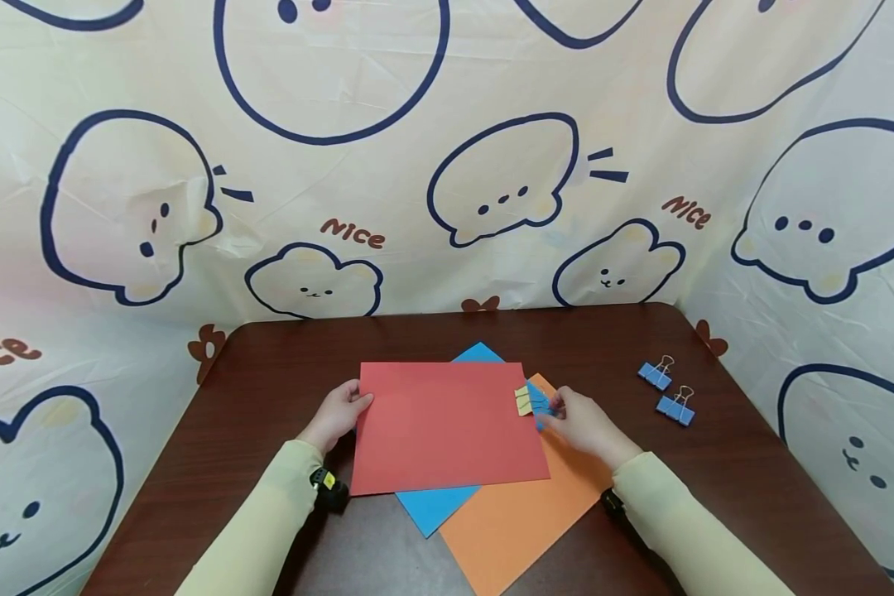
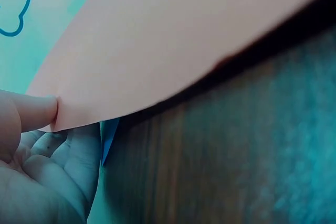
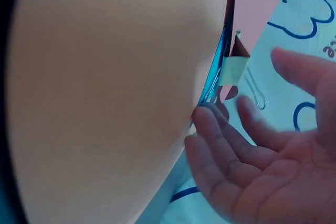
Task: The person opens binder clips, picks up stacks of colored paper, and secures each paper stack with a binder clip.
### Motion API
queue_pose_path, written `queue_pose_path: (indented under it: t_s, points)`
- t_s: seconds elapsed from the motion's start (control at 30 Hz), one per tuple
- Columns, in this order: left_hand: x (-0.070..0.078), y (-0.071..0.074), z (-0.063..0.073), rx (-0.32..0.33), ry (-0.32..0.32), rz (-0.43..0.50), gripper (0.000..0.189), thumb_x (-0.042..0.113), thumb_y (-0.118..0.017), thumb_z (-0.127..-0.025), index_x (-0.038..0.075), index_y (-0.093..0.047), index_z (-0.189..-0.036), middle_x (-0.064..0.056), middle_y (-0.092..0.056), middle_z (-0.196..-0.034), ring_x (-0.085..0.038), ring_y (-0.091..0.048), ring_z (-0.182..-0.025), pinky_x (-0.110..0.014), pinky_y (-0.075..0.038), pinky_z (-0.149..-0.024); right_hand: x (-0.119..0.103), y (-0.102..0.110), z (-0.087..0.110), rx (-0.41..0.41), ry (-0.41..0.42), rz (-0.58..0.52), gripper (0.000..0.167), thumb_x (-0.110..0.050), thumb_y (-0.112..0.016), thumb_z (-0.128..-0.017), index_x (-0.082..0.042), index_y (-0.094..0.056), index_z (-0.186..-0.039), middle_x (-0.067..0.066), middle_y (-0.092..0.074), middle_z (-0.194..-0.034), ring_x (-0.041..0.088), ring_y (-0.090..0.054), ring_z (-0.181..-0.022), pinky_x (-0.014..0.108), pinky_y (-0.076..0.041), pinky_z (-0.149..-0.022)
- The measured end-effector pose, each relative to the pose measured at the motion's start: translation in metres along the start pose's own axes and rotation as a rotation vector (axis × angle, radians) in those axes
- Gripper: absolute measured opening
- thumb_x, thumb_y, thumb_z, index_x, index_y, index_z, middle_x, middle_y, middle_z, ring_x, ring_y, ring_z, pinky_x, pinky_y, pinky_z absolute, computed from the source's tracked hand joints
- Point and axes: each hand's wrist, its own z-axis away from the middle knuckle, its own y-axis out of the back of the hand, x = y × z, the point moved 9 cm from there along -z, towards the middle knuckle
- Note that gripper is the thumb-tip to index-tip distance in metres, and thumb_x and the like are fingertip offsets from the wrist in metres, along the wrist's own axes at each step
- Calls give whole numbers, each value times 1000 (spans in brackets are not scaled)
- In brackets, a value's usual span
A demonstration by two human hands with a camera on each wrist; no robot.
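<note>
My left hand [image 1: 337,416] pinches the left edge of a red sheet of paper [image 1: 447,426] between thumb and fingers. A yellow binder clip [image 1: 523,401] sits on that sheet's right edge, and its wire handle shows in the right wrist view. Beside the clip is my right hand [image 1: 579,420], with thumb and fingers spread apart and nothing gripped. Its fingertips [image 3: 205,119] are at the edge of the papers below the clip. Under the red sheet lie a blue sheet [image 1: 435,507] and an orange sheet [image 1: 525,517], both turned at an angle and partly covered.
Two blue binder clips [image 1: 675,409] lie on the right side of the dark brown table [image 1: 752,497]. A pale cloth [image 1: 402,182] printed with cartoon animals hangs behind the table and along its sides.
</note>
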Motion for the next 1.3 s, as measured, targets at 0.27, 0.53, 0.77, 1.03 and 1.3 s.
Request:
queue_pose_path:
  t_s: [0.27,0.53,0.77,1.03,1.3]
  points:
    - [-1,4,0,18,9,-18,27,19,-48,-110,0,-57,-127,-13,-71,-108,-15,-65,-83,-29,-55,-75,-16,-9,10,-11,126,184,34,-27,-73,-97,-1,-71,-118,17,-61,-125,29,-64,-107,46,-57,-95]
    - [1,5,5,25,20,-58,29,23,-55,-108,-1,-56,-123,-14,-67,-104,-20,-62,-84,-32,-58,-75,-19,-10,15,-14,158,235,35,-26,-73,-97,0,-72,-121,16,-62,-122,29,-63,-108,46,-57,-95]
    - [3,8,7,40,3,-105,22,15,-59,-105,-2,-58,-119,-14,-68,-101,-17,-62,-79,-31,-60,-74,-20,-11,14,-11,172,277,36,-26,-72,-97,0,-72,-123,16,-62,-120,30,-62,-107,47,-57,-96]
    - [0,13,8,98,12,-68,22,12,-57,-106,-5,-58,-118,-16,-69,-102,-15,-63,-78,-28,-56,-69,-23,-11,16,-14,195,269,35,-23,-70,-98,2,-72,-123,17,-62,-120,31,-63,-108,47,-56,-96]
    - [-10,25,14,146,69,-88,25,16,-57,-106,-5,-58,-120,-18,-68,-106,-18,-62,-84,-27,-55,-71,-23,-10,17,-6,191,283,34,-22,-71,-98,2,-73,-123,20,-62,-124,34,-63,-113,49,-55,-99]
